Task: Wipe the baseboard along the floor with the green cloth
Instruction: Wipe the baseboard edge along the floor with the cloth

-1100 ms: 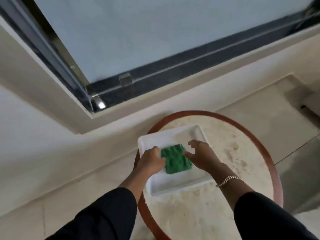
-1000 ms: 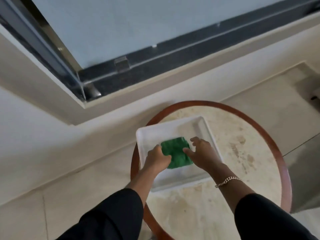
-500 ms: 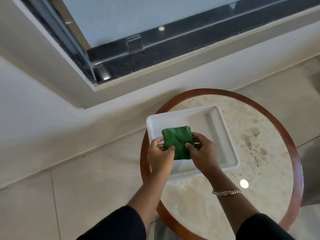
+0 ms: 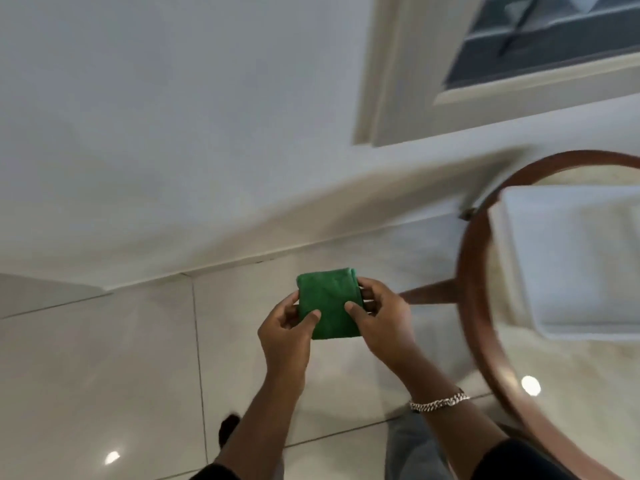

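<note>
A folded green cloth [image 4: 327,303] is held in the air over the tiled floor, between both hands. My left hand [image 4: 285,332] grips its left edge with the thumb on top. My right hand [image 4: 382,317] grips its right edge and wears a silver bracelet at the wrist. The pale baseboard [image 4: 242,252] runs along the foot of the white wall just beyond the cloth, rising toward the right. The cloth does not touch it.
A round table with a brown rim [image 4: 472,306] stands at the right and carries a white tray [image 4: 568,258]. A table leg [image 4: 427,294] reaches toward my right hand. A window frame [image 4: 519,84] sits at the upper right. Glossy floor tiles [image 4: 104,358] spread to the left.
Both hands lifted the green cloth out of the white tray and carried it left, off the table and over the floor. The view swung left toward the wall and baseboard.
</note>
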{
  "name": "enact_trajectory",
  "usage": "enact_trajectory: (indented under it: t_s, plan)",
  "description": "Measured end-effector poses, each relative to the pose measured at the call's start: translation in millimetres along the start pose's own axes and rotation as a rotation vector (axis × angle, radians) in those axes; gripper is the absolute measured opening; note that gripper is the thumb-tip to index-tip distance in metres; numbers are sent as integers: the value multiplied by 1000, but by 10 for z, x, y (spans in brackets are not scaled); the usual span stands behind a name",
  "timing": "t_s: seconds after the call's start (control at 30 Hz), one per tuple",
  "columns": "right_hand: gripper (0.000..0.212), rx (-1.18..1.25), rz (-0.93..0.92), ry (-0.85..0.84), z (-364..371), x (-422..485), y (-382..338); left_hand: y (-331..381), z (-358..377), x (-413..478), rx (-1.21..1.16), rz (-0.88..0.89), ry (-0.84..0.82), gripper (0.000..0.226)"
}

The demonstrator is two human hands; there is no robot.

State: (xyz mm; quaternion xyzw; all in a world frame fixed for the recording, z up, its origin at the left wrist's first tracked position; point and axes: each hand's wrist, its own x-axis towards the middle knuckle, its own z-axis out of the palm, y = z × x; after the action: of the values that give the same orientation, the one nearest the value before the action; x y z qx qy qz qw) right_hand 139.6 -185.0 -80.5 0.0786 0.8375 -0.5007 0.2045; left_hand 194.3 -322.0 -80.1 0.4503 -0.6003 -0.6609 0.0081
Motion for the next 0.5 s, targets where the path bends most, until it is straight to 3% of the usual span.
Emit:
enact_trajectory:
  t_s: [0.27,0.5]
  plan:
    - [37,26,56,-43,2447,942,1007,-1353,-1164,1997,151,71,42,49]
    - [40,18,2,-37,3750,1938,2082,-2608,-1428,3564,201,112,21,51]
